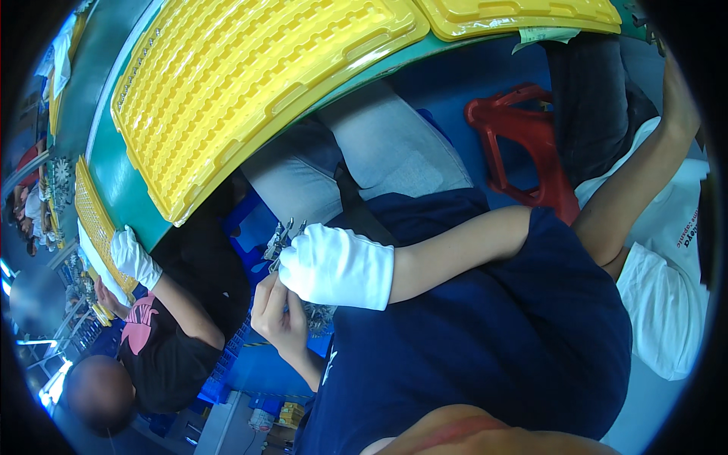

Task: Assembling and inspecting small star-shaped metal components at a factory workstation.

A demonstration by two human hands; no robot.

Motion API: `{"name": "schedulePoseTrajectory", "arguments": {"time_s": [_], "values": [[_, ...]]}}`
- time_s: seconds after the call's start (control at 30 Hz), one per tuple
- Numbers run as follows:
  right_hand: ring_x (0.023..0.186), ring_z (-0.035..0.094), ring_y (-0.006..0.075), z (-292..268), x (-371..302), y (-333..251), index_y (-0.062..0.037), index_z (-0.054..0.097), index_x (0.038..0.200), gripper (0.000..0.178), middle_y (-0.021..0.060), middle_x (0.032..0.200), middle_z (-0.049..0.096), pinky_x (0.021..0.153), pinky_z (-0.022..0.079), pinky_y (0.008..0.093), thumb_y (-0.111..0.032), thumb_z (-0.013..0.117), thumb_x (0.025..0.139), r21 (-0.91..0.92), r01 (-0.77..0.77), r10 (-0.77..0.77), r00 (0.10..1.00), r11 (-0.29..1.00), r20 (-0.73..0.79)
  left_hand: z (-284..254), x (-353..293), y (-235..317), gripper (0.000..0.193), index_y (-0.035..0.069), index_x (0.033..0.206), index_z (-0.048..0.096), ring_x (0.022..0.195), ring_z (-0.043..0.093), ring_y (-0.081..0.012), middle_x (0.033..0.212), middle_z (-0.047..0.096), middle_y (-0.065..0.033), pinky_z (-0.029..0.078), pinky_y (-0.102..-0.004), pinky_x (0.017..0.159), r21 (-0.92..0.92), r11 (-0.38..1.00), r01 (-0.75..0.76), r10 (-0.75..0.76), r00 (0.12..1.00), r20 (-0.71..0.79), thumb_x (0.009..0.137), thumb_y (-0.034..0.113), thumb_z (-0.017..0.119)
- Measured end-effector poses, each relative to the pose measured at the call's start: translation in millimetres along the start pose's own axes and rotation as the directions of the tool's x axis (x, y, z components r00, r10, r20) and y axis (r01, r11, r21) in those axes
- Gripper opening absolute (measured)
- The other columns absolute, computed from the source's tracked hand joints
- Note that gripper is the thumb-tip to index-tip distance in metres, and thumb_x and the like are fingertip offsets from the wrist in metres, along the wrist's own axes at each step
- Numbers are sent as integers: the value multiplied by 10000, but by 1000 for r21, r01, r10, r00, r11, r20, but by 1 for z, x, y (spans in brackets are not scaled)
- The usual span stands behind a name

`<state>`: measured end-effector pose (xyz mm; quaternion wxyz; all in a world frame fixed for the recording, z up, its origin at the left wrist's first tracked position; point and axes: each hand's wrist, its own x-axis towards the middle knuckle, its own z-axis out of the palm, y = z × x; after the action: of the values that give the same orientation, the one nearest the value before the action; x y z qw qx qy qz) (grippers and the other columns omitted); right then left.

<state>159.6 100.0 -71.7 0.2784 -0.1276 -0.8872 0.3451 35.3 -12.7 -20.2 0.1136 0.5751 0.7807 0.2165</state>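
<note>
My right hand [334,265], in a white glove, is closed around a bunch of small silvery metal parts [279,241], whose ends stick out past the fingers on the left. My bare left hand [280,312] is just below it, thumb and fingertips pinched together at the lower end of the bunch. What exactly sits between those fingertips is too small to make out. More metal parts [320,318] lie in a heap behind my left hand, partly hidden by it and by my navy shirt.
A large yellow ribbed tray [250,91] lies on the green table [121,178] in front, with another yellow tray [516,17] to its right. A red stool [523,144] stands at right. People sit close on both sides; the left one's gloved hand [135,258] rests by a tray.
</note>
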Motion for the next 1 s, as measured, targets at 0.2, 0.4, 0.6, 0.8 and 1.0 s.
{"name": "schedulePoseTrajectory", "arguments": {"time_s": [0.2,0.4,0.6,0.8,1.0], "values": [[747,717,272,1,1,-1,37,700,890,164,163,816,696,655,592,353,-83,724,780,21,30,-30,1000,999,-4,-2,-5,0,197,-54,924,718,729,669,-237,902,703,-152,500,-284,642,8,1000,18,-18,1000,-14,734,-92,681],[752,718,274,-1,-1,-2,35,703,892,163,163,818,697,658,593,356,-85,723,784,10,20,-20,1000,1000,0,0,-7,2,203,-56,929,714,727,665,-239,900,700,-151,496,-286,636,-3,1000,13,-13,1000,-21,732,-94,683],[752,710,260,-4,0,2,21,693,893,155,147,830,687,659,587,346,-85,708,782,-9,50,-50,999,999,2,2,-9,0,203,-58,937,708,751,677,-253,901,693,-155,513,-295,665,-17,999,30,-30,999,-22,740,-100,689],[808,637,240,-26,10,5,-46,657,959,208,90,868,629,690,515,334,-128,668,768,-116,97,-86,992,989,95,5,4,2,169,-62,940,692,735,674,-278,882,673,-163,525,-312,659,-96,994,-49,39,994,-105,774,-82,714],[773,637,249,-44,26,6,-47,661,992,178,96,847,628,687,515,340,-122,646,831,-135,221,-192,960,966,202,7,2,4,161,-53,940,678,714,663,-284,873,660,-151,522,-331,633,-126,988,-89,59,973,-222,788,-51,728]]}}
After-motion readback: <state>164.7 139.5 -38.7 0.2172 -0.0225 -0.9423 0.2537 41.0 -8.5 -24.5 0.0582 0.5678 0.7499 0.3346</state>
